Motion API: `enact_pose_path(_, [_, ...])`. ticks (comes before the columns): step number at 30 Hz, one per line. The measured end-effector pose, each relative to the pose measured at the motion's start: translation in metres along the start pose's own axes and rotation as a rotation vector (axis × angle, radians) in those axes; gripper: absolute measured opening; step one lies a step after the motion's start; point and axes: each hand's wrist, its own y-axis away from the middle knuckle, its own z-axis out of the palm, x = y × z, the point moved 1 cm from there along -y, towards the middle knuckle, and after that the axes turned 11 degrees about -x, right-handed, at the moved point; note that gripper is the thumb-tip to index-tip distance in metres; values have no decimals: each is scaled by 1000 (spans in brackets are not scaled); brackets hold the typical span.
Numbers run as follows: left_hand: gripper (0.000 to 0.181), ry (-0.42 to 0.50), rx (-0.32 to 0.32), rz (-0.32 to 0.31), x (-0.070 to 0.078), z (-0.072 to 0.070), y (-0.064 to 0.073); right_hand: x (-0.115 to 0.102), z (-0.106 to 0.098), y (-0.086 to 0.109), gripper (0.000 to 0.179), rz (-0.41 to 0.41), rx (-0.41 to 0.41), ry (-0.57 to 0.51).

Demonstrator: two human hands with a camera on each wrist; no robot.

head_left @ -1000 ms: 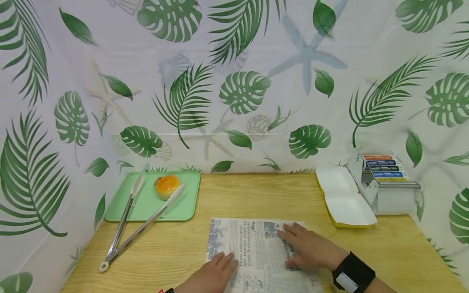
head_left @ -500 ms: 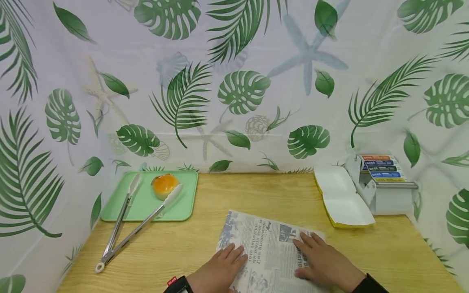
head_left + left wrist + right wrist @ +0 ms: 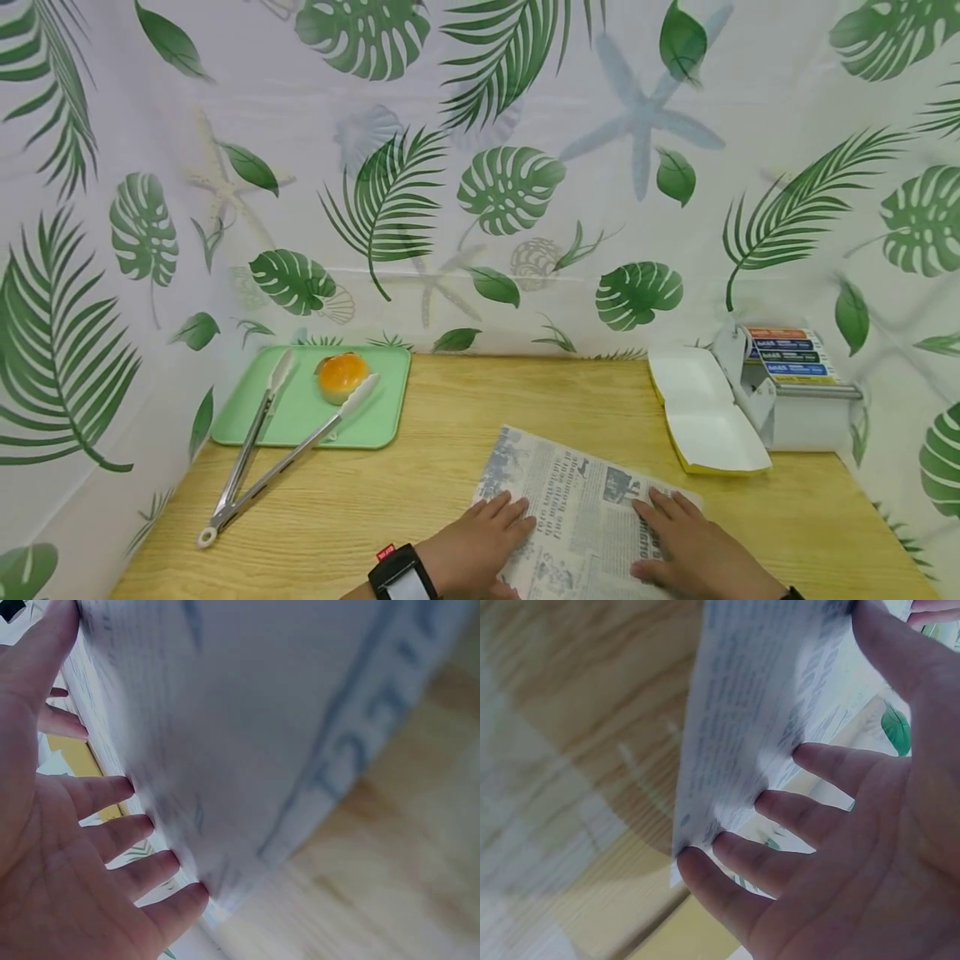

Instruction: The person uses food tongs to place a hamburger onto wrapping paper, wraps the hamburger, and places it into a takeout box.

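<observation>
A newspaper-print sheet of paper (image 3: 581,508) lies on the table at the front, turned at a slant. My left hand (image 3: 480,537) rests on its left side with the fingers spread and nearly straight. On its right side my right hand (image 3: 697,537) presses with spread fingers. In the left wrist view, the fingertips (image 3: 166,862) touch the printed paper (image 3: 225,735). The right wrist view has the other fingertips (image 3: 697,862) touching the sheet near its edge. Neither hand grips anything.
A green tray (image 3: 300,429) at the back left holds a bun (image 3: 342,377). Metal tongs (image 3: 281,462) lean on it, legs spread. An unfolded white-and-yellow box (image 3: 712,425) lies at the back right, beside a dispenser (image 3: 813,412) with a roll of colourful labels.
The paper has turned clockwise and slid to the right under both hands. The hands have moved right along with it, fingers still spread on the sheet.
</observation>
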Motion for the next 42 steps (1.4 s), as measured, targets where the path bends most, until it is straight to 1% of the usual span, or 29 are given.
enact_pose_path(5, [93, 4, -23, -1, 0, -3, -4, 5, 2, 2, 100, 14, -15, -33])
enact_pose_path(10, [94, 10, -26, -1, 3, -7, -7, 10, 2, 3, 102, 38, -24, -53])
enact_pose_path(14, [94, 2, -27, 0, 5, -8, -8, 13, 1, 2, 103, 36, -25, -48])
enact_pose_path(17, [96, -21, -18, -2, 5, -8, -9, 12, -1, 4, 102, 30, -23, -33])
enact_pose_path(19, [96, -38, -9, 0, 5, -8, -9, 9, -3, 5, 101, 34, -20, -16])
enact_pose_path(21, [96, -45, -3, 4, 6, -9, -8, 3, -7, 7, 98, 25, 4, 9])
enact_pose_path(24, [97, -34, 19, 12, 6, -11, -6, -11, -10, 7, 95, -27, 55, 40])
enact_pose_path(26, [98, -15, 52, 8, 2, -12, -6, -21, -12, 6, 95, -69, 74, 36])
enact_pose_path(27, [98, 0, 72, -1, -1, -14, -5, -26, -12, 5, 96, -81, 70, 28])
enact_pose_path(29, [97, 34, 123, -55, -13, -18, -1, -32, -12, 3, 98, -86, 52, 7])
enact_pose_path(31, [90, 76, 188, -143, -32, -22, 6, -36, -11, 1, 99, -64, 34, -5])
enact_pose_path(32, [86, 99, 227, -197, -43, -25, 11, -37, -11, 0, 99, -51, 29, -4])
enact_pose_path(35, [67, 100, 366, -370, -79, -30, 29, -36, -9, -1, 100, -15, 16, 1])
enact_pose_path(37, [52, 62, 445, -474, -102, -30, 38, -35, -7, -1, 99, -11, 9, 1])
enact_pose_path(39, [39, 10, 481, -555, -121, -27, 47, -33, -5, -1, 99, -21, 8, -2])
enact_pose_path(40, [34, -2, 482, -588, -128, -25, 50, -33, -4, -1, 98, -33, 10, -3])
enact_pose_path(42, [27, -22, 467, -628, -140, -20, 54, -32, -2, -2, 97, -58, 10, -7])
